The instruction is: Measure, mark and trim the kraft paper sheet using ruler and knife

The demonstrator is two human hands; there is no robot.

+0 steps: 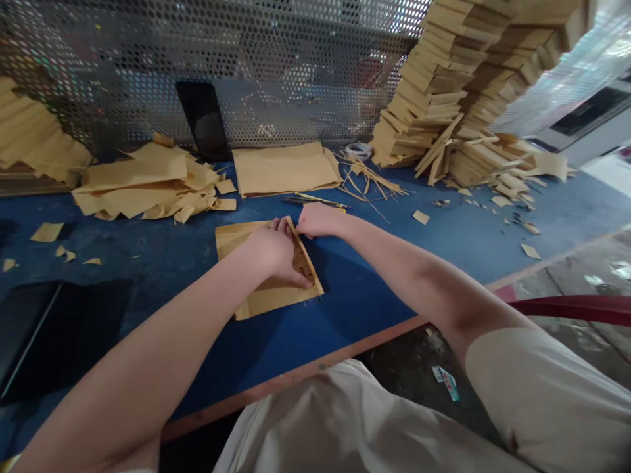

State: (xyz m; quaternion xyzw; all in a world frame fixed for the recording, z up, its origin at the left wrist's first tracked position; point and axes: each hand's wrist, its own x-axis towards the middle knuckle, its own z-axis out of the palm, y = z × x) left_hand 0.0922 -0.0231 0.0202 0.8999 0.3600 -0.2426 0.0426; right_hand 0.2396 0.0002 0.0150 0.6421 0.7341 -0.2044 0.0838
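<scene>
A brown paper sheet [256,303] lies on the blue tabletop in front of me. Along its right side runs a flat, ruler-like piece [304,257] with a straight edge and small dark marks. My left hand [273,253] presses down on this piece and the sheet, thumb spread away from the fingers. Right at the top corner of that straight edge, my right hand [318,220] is closed with its fingers curled. Whatever it grips is hidden behind the hand. A pencil-like stick [320,200] lies just beyond my right hand.
Behind are a stack of brown sheets [286,169], thin paper strips [367,174], a loose paper pile [142,180] and a leaning phone [202,118]. Tall stacks of folded brown paper [424,98] rise at right. A black object [29,328] lies left. Perforated metal [305,72] borders the back.
</scene>
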